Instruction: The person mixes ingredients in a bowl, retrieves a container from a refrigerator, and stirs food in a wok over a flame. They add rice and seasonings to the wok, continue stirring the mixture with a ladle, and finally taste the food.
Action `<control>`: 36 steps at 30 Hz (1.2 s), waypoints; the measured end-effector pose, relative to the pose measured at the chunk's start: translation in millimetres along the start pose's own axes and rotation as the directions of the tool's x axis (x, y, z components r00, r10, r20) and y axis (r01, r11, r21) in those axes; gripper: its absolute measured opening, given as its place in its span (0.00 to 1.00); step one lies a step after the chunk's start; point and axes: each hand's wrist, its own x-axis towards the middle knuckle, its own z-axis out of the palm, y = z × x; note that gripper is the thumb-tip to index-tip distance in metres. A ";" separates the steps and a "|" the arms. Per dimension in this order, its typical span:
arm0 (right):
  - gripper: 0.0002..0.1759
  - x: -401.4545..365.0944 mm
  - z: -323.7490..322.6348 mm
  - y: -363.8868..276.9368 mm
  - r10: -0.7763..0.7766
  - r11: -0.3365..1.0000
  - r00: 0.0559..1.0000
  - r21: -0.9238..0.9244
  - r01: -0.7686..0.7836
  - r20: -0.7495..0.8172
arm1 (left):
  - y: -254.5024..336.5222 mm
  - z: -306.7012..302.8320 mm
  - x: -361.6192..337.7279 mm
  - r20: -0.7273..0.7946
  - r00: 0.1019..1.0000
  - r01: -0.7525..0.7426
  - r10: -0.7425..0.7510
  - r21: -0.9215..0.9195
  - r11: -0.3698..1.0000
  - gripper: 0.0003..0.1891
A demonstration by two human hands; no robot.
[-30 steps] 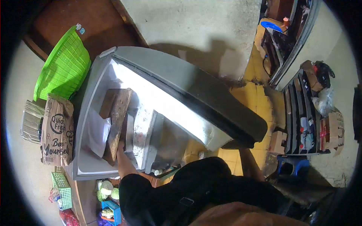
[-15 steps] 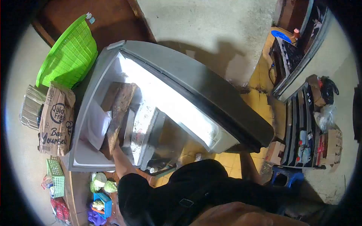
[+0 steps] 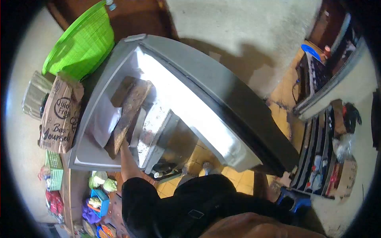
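Brown board (image 3: 131,113) meets the left hand (image 3: 125,146) inside the fridge (image 3: 88,147) (can't tell finger grip).

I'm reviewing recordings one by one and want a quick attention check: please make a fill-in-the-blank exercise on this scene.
1. The person's ____ hand reaches inside the fridge.
2. The fridge door stands ____.
3. The large basket above the paper bag is coloured bright ____.
4. The crate just below the cabbages is coloured ____.

Missing words: left; open; green; blue.
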 end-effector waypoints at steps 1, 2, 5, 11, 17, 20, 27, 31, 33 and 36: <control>0.24 5.6 2.5 1.2 -0.005 1.000 1.000 -0.014 0.005 0.006 | 0.0 1.5 -1.3 -0.003 1.000 0.008 -0.008 -0.016 1.000 0.13; 0.24 5.8 0.7 5.5 -0.002 1.000 1.000 -0.015 0.002 -0.003 | -0.8 1.4 -2.0 -0.008 1.000 0.012 -0.012 -0.034 0.999 0.13; 0.24 13.7 9.6 -0.2 -0.019 0.998 1.000 -0.054 0.020 0.018 | -8.3 1.0 -2.1 -0.020 0.999 0.033 -0.035 -0.120 0.992 0.12; 0.24 28.9 7.9 0.0 -0.065 0.989 0.997 -0.132 0.069 0.041 | -19.7 -7.4 -9.8 -0.014 0.993 0.099 -0.119 -0.458 0.884 0.12; 0.23 19.7 20.3 -6.2 -0.144 0.966 0.979 -0.196 0.171 0.146 | -41.5 -9.7 -45.9 0.154 0.962 0.193 -0.225 -0.967 0.164 0.11; 0.23 -2.9 33.6 -6.2 -0.214 0.939 0.947 -0.216 0.267 0.239 | -41.4 -26.3 -103.9 0.351 0.932 0.339 -0.087 -0.932 -0.132 0.07; 0.23 -127.3 98.2 20.1 -0.507 0.629 0.440 -0.030 0.777 0.741 | -113.5 -87.4 -290.5 0.808 0.584 0.776 0.073 -0.530 -0.342 0.18; 0.27 -255.4 166.1 30.7 -0.560 0.654 -0.007 0.447 0.611 0.828 | -210.5 -142.5 -391.7 0.764 0.645 0.685 0.022 -0.565 -0.461 0.21; 0.28 -357.5 201.8 17.9 -0.416 0.908 0.365 0.353 0.227 0.833 | -258.8 -179.9 -436.3 0.726 0.683 0.554 -0.075 -0.583 -0.594 0.21; 0.28 -424.4 245.6 10.9 -0.562 0.781 -0.003 0.532 0.329 0.827 | -315.7 -244.8 -504.5 0.568 0.795 0.276 -0.211 -0.650 -0.708 0.20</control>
